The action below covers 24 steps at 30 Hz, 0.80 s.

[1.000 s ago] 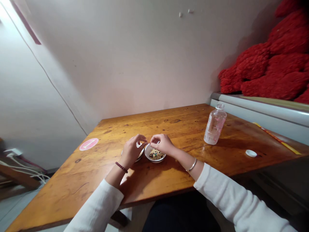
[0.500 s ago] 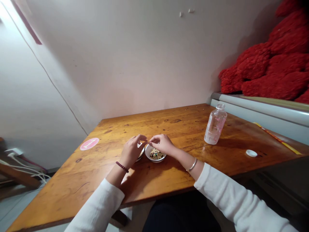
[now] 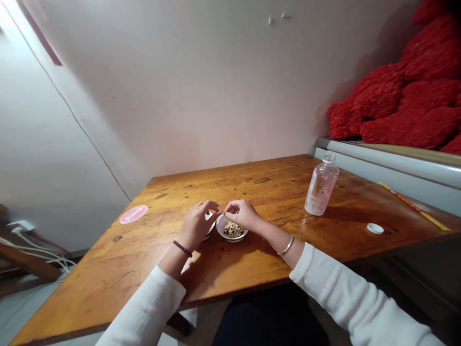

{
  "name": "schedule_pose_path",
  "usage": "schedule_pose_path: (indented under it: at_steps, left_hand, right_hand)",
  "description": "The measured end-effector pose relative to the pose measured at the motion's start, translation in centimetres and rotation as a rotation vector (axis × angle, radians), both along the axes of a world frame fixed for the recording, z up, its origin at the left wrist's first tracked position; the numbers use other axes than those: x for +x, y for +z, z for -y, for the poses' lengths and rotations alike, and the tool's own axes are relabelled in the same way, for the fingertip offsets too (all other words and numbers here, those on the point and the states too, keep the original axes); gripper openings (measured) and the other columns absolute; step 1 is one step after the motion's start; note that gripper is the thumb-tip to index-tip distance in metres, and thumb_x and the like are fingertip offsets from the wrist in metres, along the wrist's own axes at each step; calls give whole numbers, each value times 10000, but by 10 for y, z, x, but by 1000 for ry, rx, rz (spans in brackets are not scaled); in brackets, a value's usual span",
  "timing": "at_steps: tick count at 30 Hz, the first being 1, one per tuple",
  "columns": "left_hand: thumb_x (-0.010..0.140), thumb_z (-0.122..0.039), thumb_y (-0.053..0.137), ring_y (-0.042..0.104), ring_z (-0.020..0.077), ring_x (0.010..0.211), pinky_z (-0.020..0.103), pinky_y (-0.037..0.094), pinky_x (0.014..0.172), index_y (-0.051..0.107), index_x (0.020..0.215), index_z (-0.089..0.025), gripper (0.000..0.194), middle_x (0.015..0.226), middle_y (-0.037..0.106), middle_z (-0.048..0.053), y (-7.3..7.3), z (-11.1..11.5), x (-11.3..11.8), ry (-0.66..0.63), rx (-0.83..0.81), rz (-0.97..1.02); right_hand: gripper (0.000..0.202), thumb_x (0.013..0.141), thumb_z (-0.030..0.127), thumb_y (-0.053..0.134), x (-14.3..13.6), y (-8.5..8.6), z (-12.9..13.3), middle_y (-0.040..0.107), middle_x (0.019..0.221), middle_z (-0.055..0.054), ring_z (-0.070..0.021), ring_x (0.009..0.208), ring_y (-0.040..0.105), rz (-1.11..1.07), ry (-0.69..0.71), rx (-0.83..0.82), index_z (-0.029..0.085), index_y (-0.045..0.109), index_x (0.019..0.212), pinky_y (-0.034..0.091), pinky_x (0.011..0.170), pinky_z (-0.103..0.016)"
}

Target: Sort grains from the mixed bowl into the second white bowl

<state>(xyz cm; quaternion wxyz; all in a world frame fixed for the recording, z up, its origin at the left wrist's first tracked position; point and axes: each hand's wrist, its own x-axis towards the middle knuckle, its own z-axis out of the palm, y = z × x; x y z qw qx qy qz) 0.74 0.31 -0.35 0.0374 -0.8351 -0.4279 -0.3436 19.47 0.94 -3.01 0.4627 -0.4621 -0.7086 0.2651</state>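
My left hand [image 3: 197,225], with a dark bead bracelet at the wrist, has its thumb and forefinger pinched. My right hand [image 3: 244,215], wearing a silver bangle, pinches close beside those fingertips. Whatever the fingers hold is too small to make out. Just below the fingertips, a white bowl [image 3: 219,232] holds many small round beads [image 3: 233,230], mostly cream with some dark and green ones. Partly behind my left hand stands a second small dish [image 3: 212,230], whose contents are mostly hidden.
On the wooden table [image 3: 187,190], a clear bottle [image 3: 321,187] without its cap stands to the right. A white cap [image 3: 375,228] and a yellow strip [image 3: 414,206] lie farther right. A pink round sticker [image 3: 133,215] is at left. Red plush [image 3: 403,110] rests beyond.
My fingertips have shifted very slightly, with the right ones a touch farther from the left. The bowls, bottle and cap stay where they were.
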Motion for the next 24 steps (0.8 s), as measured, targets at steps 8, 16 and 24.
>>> schedule_pose_path:
  at_steps: [8, 16, 24]
  left_hand:
    - [851, -314, 663, 600, 152, 752, 275, 462, 709, 615, 951, -238, 135, 869, 690, -11, 0, 0, 0, 1, -7, 7]
    - [854, -321, 652, 594, 150, 748, 278, 470, 717, 619, 954, -233, 138, 872, 691, -2, -1, -2, -1, 0, -14, 3]
    - [858, -324, 643, 613, 157, 760, 289, 492, 724, 617, 980, -231, 156, 903, 718, 12, 0, 0, 0, -25, -32, 32]
  right_hand:
    - [98, 692, 255, 646, 0, 2, 1, 687, 653, -10, -121, 620, 612, 13, -17, 6, 176, 705, 694, 431, 587, -209]
    - [101, 693, 255, 646, 1, 2, 2, 687, 653, -13, -121, 624, 611, 21, -13, 16, 173, 705, 693, 430, 589, -207]
    - [98, 695, 252, 645, 1, 2, 1, 694, 664, -13, -127, 633, 620, 16, -3, 10, 181, 711, 707, 441, 598, -213]
